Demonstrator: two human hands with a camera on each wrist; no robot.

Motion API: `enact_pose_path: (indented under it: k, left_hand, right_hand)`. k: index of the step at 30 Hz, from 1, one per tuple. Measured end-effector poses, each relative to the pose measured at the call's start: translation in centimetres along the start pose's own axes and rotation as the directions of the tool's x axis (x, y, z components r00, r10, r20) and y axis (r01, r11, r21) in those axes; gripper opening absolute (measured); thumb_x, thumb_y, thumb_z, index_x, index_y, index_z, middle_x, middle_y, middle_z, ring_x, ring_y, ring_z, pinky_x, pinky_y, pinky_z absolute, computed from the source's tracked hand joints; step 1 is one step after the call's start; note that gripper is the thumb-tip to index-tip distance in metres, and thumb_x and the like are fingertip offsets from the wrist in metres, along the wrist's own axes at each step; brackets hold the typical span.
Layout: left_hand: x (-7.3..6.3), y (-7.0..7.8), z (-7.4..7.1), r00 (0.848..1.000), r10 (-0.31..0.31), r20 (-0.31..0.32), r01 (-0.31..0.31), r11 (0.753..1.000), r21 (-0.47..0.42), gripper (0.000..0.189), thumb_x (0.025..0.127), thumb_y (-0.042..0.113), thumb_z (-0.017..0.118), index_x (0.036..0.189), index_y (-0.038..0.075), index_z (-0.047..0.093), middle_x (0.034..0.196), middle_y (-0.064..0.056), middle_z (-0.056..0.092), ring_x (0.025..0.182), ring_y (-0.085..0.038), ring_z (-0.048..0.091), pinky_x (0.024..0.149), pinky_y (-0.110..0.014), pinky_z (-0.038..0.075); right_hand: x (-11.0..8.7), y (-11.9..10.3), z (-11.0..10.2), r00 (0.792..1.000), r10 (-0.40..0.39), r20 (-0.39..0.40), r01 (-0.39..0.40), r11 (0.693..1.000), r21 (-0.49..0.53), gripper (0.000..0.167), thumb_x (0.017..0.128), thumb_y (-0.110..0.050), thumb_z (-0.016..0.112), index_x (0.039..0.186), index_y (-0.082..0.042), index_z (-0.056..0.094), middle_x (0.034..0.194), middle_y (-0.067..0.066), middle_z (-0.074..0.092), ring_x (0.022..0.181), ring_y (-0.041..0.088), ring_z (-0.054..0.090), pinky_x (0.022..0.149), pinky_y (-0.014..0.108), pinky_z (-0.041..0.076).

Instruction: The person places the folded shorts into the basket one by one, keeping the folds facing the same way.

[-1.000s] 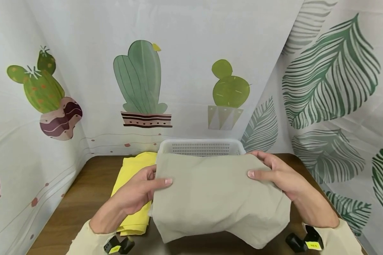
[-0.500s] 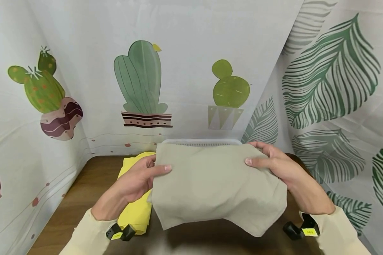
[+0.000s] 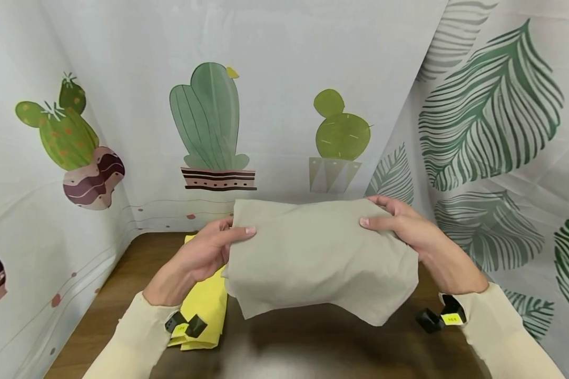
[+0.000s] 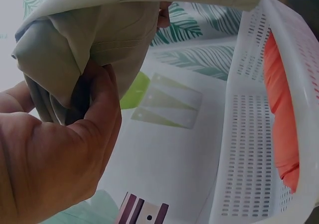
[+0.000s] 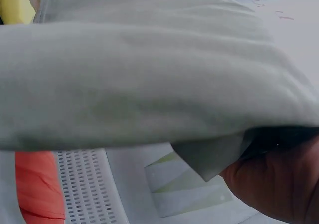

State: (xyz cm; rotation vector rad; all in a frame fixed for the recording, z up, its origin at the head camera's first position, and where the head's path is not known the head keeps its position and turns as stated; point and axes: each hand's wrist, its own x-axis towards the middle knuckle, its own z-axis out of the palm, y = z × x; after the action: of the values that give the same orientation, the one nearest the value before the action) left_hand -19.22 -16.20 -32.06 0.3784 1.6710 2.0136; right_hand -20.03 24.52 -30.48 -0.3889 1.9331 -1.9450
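Observation:
A folded grey-beige cloth (image 3: pixel 317 252) with a stitched seam is held up in the air between both hands, its lower edge hanging loose. At its left end, my left hand (image 3: pixel 204 252) pinches it, thumb on the near face and fingers behind. The right end is pinched the same way by my right hand (image 3: pixel 412 229). In the left wrist view, a white perforated plastic basket (image 4: pixel 244 154) stands below the cloth and holds an orange-red folded cloth (image 4: pixel 283 129). The raised cloth hides this basket in the head view.
A folded yellow cloth (image 3: pixel 204 310) lies on the brown wooden table (image 3: pixel 137 268), under and beside the left forearm. Behind the table hangs a white curtain (image 3: pixel 280 105) printed with cacti and leaves. Each wrist wears a small black camera.
Both hands have raised the grey-beige cloth and moved it away from the body. The basket's rim, visible earlier in the head view, is now covered by the cloth.

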Motion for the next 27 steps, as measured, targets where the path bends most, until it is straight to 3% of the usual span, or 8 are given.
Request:
enact_pose_path:
  k: [8, 19, 27]
  left_hand:
    - [1.6, 0.6, -0.7, 0.999, -0.010, -0.037, 0.009, 1.000, -0.013, 0.030, 0.107, 0.013, 0.061, 0.132, 0.000, 0.051, 0.111, -0.004, 0.071, 0.094, -0.015, 0.074, 0.082, -0.032, 0.063]
    - [3.2, 1.1, -1.8, 0.998, -0.014, -0.064, 0.013, 1.000, -0.021, 0.037, 0.107, 0.013, 0.063, 0.139, 0.000, 0.052, 0.115, -0.004, 0.074, 0.100, -0.016, 0.076, 0.087, -0.037, 0.063]
    - [4.4, 1.0, -2.9, 0.994, -0.031, -0.104, 0.031, 0.999, -0.008, 0.036, 0.107, 0.015, 0.064, 0.138, 0.000, 0.054, 0.115, -0.003, 0.071, 0.095, -0.011, 0.075, 0.080, -0.026, 0.062]
  right_hand:
    - [1.5, -0.6, -0.3, 1.000, 0.008, -0.023, -0.008, 1.000, -0.003, 0.052, 0.104, -0.004, 0.061, 0.149, 0.000, 0.035, 0.113, 0.006, 0.074, 0.086, 0.018, 0.076, 0.073, 0.033, 0.064]
    - [3.8, -0.4, -1.1, 0.998, 0.011, -0.059, -0.013, 0.999, -0.042, 0.054, 0.104, -0.007, 0.064, 0.150, 0.001, 0.037, 0.112, 0.005, 0.075, 0.088, 0.017, 0.076, 0.073, 0.033, 0.064]
    - [5.4, -0.2, -1.3, 0.996, -0.006, -0.091, -0.003, 0.995, -0.101, 0.055, 0.103, -0.010, 0.066, 0.150, 0.001, 0.038, 0.110, 0.004, 0.073, 0.087, 0.017, 0.075, 0.073, 0.034, 0.064]
